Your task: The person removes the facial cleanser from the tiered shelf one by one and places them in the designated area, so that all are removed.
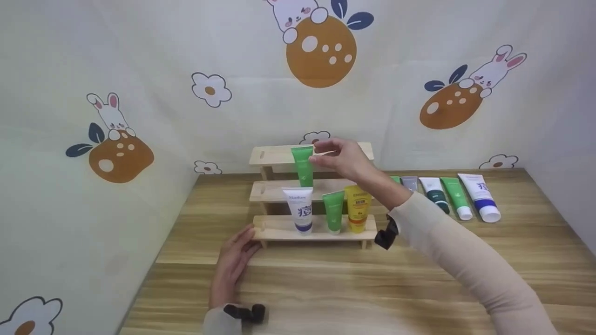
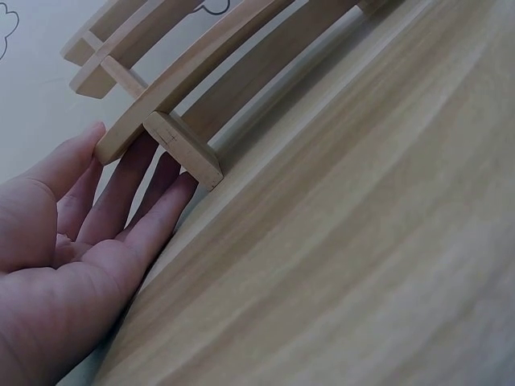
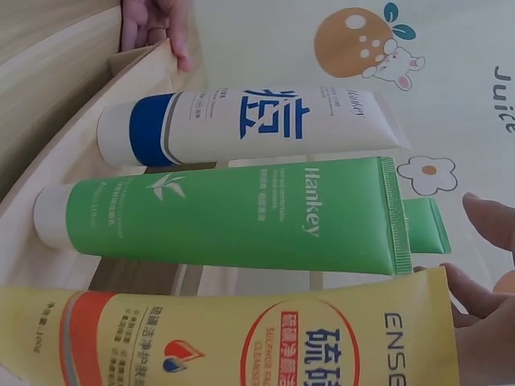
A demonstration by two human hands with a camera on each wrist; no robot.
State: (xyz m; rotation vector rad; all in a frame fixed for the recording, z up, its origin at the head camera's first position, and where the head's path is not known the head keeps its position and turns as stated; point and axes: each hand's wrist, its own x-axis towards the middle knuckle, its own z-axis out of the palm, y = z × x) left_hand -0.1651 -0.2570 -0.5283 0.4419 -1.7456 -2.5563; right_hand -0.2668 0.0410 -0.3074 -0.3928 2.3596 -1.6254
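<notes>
A three-step wooden rack [image 1: 279, 228] stands in the middle of the table. On its bottom step stand a white tube with a blue cap [image 1: 301, 209], a green tube [image 1: 333, 211] and a yellow tube [image 1: 357, 208], all cap down. A taller green tube [image 1: 302, 166] stands on the middle step. My right hand [image 1: 342, 160] is at that tube's top right corner; whether the fingertips pinch it is unclear. My left hand [image 1: 237, 253] lies flat on the table, its straight fingers [image 2: 149, 209] against the left end of the rack [image 2: 185, 153].
Several more tubes lie in a row on the table right of the rack, among them a white and blue one [image 1: 482, 195] and a green one [image 1: 456, 197]. Patterned cloth walls close in the back and both sides.
</notes>
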